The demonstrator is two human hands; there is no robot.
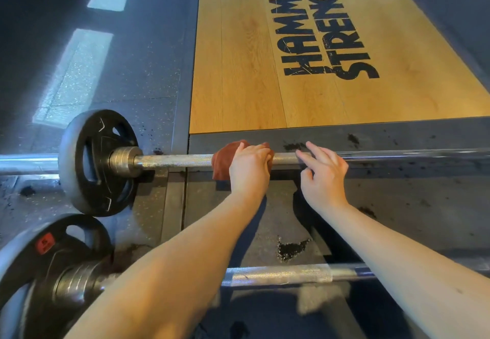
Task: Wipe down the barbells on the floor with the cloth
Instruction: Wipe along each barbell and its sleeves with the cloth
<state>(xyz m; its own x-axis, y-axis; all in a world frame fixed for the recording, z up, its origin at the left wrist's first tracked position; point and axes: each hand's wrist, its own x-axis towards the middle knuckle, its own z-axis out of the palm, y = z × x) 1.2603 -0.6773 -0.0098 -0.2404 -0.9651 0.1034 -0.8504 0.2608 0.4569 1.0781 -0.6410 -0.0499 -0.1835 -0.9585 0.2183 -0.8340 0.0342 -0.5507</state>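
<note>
Two barbells lie on the gym floor. The far barbell (175, 160) runs left to right, with a black plate (98, 162) on its left end. My left hand (249, 170) grips a rust-red cloth (225, 158) wrapped around this bar's shaft. Just to its right, my right hand (322, 177) has loose, spread fingers, with the fingertips touching the same bar. The near barbell (281, 275) lies under my forearms, and its black plate (50, 264) with a red label sits at the lower left.
A wooden lifting platform (244, 73) with a printed black logo stretches beyond the far bar. Dark rubber flooring (397, 206) with crumbs and a worn patch (290, 249) lies between the bars. Speckled grey mats (132, 60) cover the left side.
</note>
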